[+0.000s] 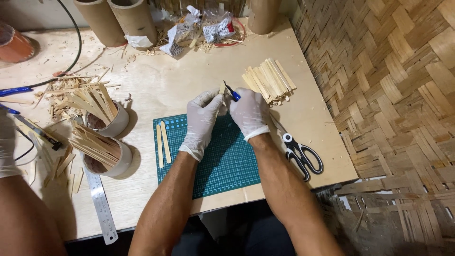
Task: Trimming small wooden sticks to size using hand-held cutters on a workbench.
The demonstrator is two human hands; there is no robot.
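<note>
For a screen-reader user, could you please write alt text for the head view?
Two gloved hands, left hand and right hand, trim a thin wooden strip with a blue-handled knife above a green cutting mat. Black scissors, a pile of wooden strips and two strip-filled cups lie around on the table.

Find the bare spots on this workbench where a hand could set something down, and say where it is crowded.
Free: the green cutting mat below the hands, and bare board between the mat and the back clutter. Crowded: left side around the stick-filled cups and shavings; right edge holds the scissors.

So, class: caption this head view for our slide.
Gloved left hand holds a bamboo strip; right hand trims it with a blue-handled knife.
</note>
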